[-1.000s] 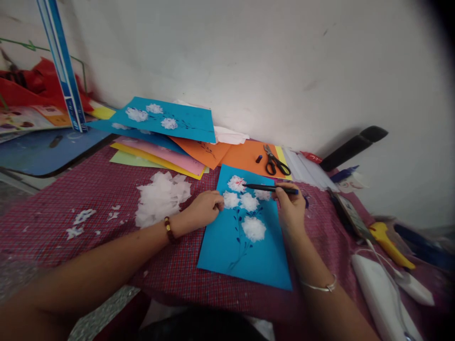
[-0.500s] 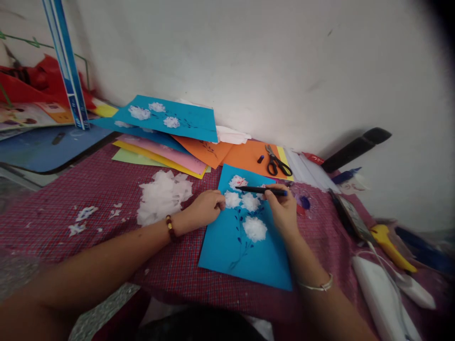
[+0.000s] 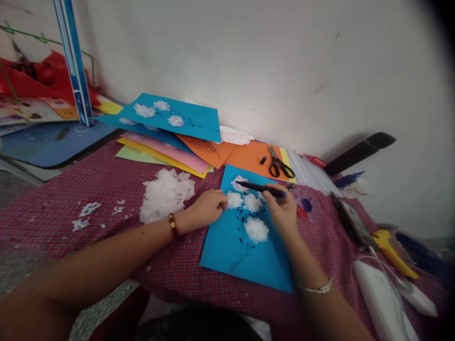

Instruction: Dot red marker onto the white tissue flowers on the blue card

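Black pen (image 3: 256,187), pinched by the fingers of the right hand (image 3: 285,210), shifts its tip up over the top white flower (image 3: 239,178) of the blue card (image 3: 223,241), lower center of the frame, so this flower seems worked on, while the left hand (image 3: 206,207) lies with curled fingers at the card's edge.

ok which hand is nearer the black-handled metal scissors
Right. The right hand, holding a slim black marker, is just below the scissors in the picture; the left hand is farther off, below and to their left.

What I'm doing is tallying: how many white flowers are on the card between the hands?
5: top flower, left flower, centre flower, lower flower, right flower, partly hidden by the right hand.
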The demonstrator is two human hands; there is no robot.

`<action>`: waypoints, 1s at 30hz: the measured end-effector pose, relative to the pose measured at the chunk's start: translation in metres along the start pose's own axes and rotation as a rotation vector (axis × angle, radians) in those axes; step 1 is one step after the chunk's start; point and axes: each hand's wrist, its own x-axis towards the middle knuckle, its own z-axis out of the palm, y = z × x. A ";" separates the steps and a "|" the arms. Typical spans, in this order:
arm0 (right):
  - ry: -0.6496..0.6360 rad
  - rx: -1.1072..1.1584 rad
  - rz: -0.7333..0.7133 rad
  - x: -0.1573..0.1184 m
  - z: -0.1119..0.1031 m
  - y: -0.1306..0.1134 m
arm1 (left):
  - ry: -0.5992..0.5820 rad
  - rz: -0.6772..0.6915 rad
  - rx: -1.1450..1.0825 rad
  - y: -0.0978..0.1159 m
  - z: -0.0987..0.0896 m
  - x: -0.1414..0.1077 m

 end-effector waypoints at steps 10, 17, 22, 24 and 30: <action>-0.010 -0.112 0.008 -0.003 0.000 -0.009 | -0.001 -0.005 0.005 0.000 0.000 0.000; 0.187 0.055 0.068 0.001 -0.011 -0.019 | -0.009 -0.012 0.025 0.001 -0.001 0.000; 0.129 0.109 0.091 0.007 -0.015 -0.011 | -0.020 -0.015 0.038 0.000 -0.001 0.001; 0.110 0.125 0.104 0.009 -0.017 -0.006 | -0.018 -0.013 0.039 0.000 0.000 0.001; 0.123 0.117 0.127 0.013 -0.020 0.001 | -0.004 -0.003 0.030 -0.002 0.001 0.000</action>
